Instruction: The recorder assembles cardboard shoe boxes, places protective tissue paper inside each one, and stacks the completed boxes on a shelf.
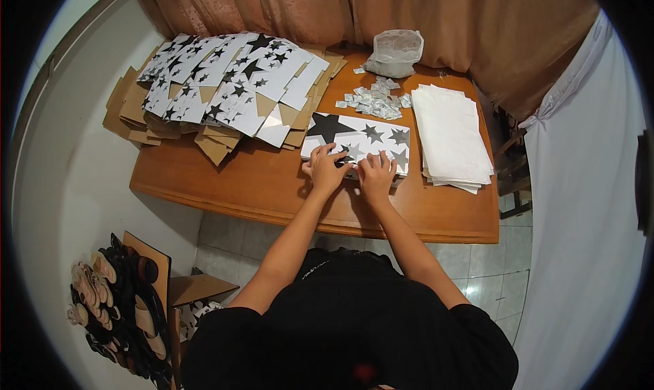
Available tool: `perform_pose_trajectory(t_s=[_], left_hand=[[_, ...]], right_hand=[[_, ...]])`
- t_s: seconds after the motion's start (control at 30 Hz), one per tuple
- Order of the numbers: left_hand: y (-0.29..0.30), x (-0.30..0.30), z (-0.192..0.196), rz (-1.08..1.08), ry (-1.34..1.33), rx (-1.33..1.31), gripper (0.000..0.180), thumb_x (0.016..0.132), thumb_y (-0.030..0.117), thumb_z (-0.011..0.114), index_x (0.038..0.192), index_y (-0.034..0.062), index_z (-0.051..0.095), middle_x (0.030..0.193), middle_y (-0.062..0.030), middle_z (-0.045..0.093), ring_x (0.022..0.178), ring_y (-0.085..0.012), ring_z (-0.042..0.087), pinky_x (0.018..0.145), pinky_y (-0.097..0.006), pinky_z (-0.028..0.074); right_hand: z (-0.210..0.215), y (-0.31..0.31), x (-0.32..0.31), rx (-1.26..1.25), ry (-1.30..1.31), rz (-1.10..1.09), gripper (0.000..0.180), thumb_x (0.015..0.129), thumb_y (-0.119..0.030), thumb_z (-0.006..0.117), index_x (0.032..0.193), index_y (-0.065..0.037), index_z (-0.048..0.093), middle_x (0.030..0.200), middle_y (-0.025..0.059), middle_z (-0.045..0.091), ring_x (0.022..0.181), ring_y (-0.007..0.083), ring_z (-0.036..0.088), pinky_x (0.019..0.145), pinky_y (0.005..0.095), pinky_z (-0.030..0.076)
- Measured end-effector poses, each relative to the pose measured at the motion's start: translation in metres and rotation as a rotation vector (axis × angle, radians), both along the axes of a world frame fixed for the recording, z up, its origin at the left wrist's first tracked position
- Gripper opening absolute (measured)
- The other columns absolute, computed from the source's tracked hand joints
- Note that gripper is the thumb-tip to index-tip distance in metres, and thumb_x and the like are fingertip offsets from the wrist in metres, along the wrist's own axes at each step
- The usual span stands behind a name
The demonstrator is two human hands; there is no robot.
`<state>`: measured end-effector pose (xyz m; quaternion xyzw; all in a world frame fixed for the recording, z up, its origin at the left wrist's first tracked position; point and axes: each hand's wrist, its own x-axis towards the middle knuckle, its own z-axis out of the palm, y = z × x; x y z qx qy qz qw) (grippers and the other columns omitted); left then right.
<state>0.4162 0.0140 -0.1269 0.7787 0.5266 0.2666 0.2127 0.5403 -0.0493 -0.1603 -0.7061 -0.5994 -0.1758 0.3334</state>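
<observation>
A white cardboard box (354,132) with black and grey stars lies closed on the wooden table, close in front of me. My left hand (327,168) rests at the left part of its near edge, with bent fingers over the top. Beside it, my right hand (377,174) grips the same edge farther right, its fingers curled onto the lid. Both thumbs point toward each other at the front side, which the hands partly hide. Just behind the box are many small whitish sachets (378,105) in a loose heap.
Flat star-patterned cardboard blanks (231,76) are piled at the left back. A translucent plastic bag (395,53) stands behind the sachets. To the right lies a stack of white paper sheets (449,134). Shoes (126,308) fill a rack at the lower left. Brown curtains (422,15) hang behind the table.
</observation>
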Motion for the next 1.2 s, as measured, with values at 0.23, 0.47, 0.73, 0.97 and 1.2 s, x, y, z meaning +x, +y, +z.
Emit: perform_pose_trajectory(t_s=[0.23,0.47,0.73,0.97,1.2], left_hand=[[-0.001,-0.01,-0.011,-0.077,-0.015,0.125,0.037,0.067,0.039,0.073,0.101,0.0262,0.068,0.126,0.0011,0.049,0.123,-0.0229,0.032,0.091,-0.052,0.019],[0.001,-0.02,-0.022,-0.179,-0.022,0.247,0.038,0.069,0.034,0.072,0.105,0.0271,0.066,0.129,0.0008,0.047,0.127,-0.0238,0.03,0.095,-0.058,0.013],[0.01,-0.024,-0.016,-0.268,0.025,0.304,0.032,0.075,0.028,0.068,0.107,0.0264,0.064,0.126,0.0016,0.051,0.127,-0.023,0.035,0.097,-0.059,0.009],[0.016,-0.018,-0.028,-0.262,-0.073,0.316,0.023,0.072,0.027,0.07,0.094,0.0243,0.069,0.116,0.0053,0.058,0.119,-0.0199,0.045,0.095,-0.059,0.013],[0.017,-0.016,-0.026,-0.254,-0.134,0.291,0.019,0.073,0.029,0.069,0.09,0.0203,0.069,0.113,0.0045,0.059,0.12,-0.0212,0.043,0.096,-0.054,0.011]], right_hand=[[-0.009,0.001,0.001,0.044,-0.068,-0.007,0.011,0.076,-0.025,0.063,0.086,-0.018,0.061,0.097,0.0018,0.056,0.115,0.0359,0.043,0.093,0.0661,0.02],[-0.012,0.0,0.006,0.127,-0.079,0.128,0.007,0.072,-0.025,0.066,0.078,-0.022,0.062,0.095,-0.0018,0.055,0.113,0.0335,0.047,0.093,0.0718,0.011],[-0.014,0.0,0.003,0.139,-0.113,0.094,0.007,0.071,-0.022,0.067,0.074,-0.02,0.061,0.093,-0.0026,0.055,0.111,0.0297,0.049,0.094,0.0714,0.013],[0.001,0.003,-0.008,0.026,0.101,-0.001,0.011,0.07,-0.019,0.067,0.079,-0.017,0.061,0.093,0.0022,0.055,0.104,0.0255,0.052,0.096,0.0608,0.022],[0.031,0.008,-0.003,-0.213,0.32,-0.003,0.037,0.069,-0.026,0.069,0.1,-0.013,0.056,0.101,0.0058,0.053,0.104,0.024,0.05,0.097,0.0588,0.021]])
